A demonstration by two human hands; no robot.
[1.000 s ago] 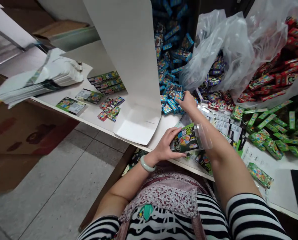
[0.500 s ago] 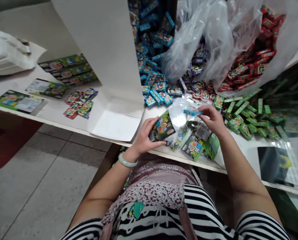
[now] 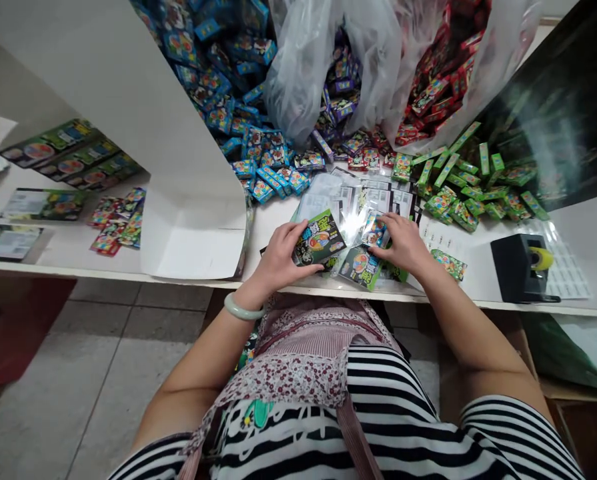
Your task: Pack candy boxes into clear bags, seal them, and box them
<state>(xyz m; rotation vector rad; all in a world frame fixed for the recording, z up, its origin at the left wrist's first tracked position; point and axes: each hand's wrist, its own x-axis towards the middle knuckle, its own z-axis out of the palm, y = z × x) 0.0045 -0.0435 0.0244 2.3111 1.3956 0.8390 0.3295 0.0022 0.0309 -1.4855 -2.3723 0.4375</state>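
Observation:
My left hand [image 3: 278, 261], with a pale bangle at the wrist, grips a black-and-green printed packet [image 3: 321, 239] near the table's front edge. To its right, my right hand [image 3: 403, 245] has its fingers and thumb around a small blue box [image 3: 373, 230], low over the packets. Another black-and-green packet [image 3: 359, 267] lies just below that box. Clear plastic sleeves [image 3: 314, 199] with printed cards spread behind both hands, partly washed out by glare. A small green box [image 3: 448, 265] lies by my right forearm.
Heaps of blue boxes [image 3: 273, 148], purple boxes [image 3: 343, 107], red boxes [image 3: 431, 97] and green boxes [image 3: 471, 183] line the back, some inside clear bags [image 3: 303, 80]. An opened white carton [image 3: 193, 233] stands left. A black tape dispenser [image 3: 515, 270] sits right.
My right hand has come down and left with the small blue box, from above the packets to low over them. My left hand still grips its packet. The camera view has swung right.

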